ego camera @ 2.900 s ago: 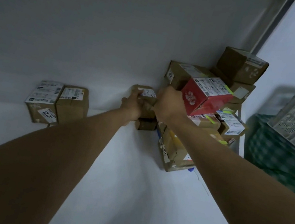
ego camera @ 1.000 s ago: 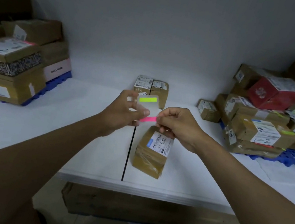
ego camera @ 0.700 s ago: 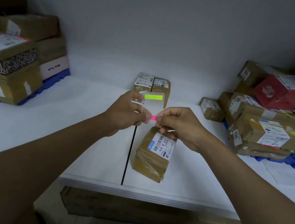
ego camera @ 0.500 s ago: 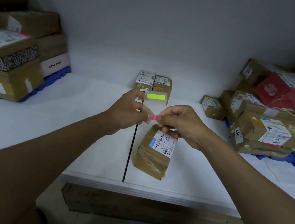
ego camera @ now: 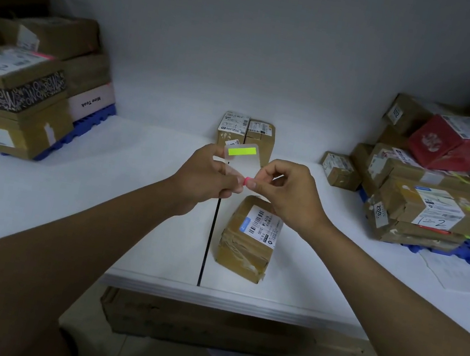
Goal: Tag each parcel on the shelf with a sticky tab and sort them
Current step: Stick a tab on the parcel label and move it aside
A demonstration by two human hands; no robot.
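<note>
Left to right, then: tagged parcels (ego camera: 8,96) are stacked at the shelf's (ego camera: 37,200) left end. The left hand (ego camera: 206,173) grips a clear tab dispenser (ego camera: 241,160); the right hand (ego camera: 290,193) pinches a pink sticky tab (ego camera: 246,181) at its edge. Below lies the untagged parcel (ego camera: 248,239). A hurried pull could probably tear or curl the tab.

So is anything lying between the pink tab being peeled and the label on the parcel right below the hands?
Nothing visible does. The right hand pinches the pink tab off the tab sheet held by the left hand, above the parcel, whose top is bare apart from its label.
</note>
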